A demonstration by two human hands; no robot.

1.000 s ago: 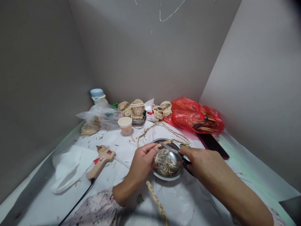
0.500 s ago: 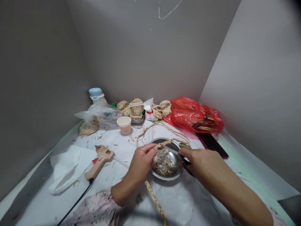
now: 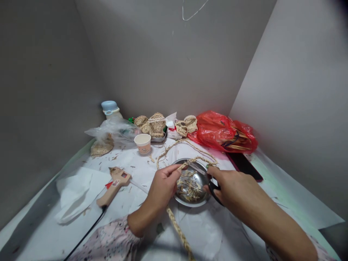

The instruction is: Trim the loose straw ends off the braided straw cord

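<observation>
A long braided straw cord point(image 3: 178, 228) runs from the bottom edge up through my left hand point(image 3: 164, 183), which pinches it between thumb and fingers. Beyond that hand the cord loops back over the table. My right hand point(image 3: 225, 181) holds black-handled scissors point(image 3: 215, 192), their blades lying at the cord just right of my left fingertips. Under both hands sits a round metal bowl point(image 3: 193, 204) with straw clippings inside.
A glue gun point(image 3: 114, 186) with a black cable and white paper point(image 3: 77, 192) lie left. Behind stand a paper cup point(image 3: 143, 144), a blue-capped bottle point(image 3: 110, 108), woven straw pieces point(image 3: 157, 125) and a red plastic bag point(image 3: 214, 130). A dark phone point(image 3: 244, 166) lies right.
My right fingers have shifted on the scissors' handles, and more of them show below. The blades have moved slightly along the cord. The whole view has shifted a little.
</observation>
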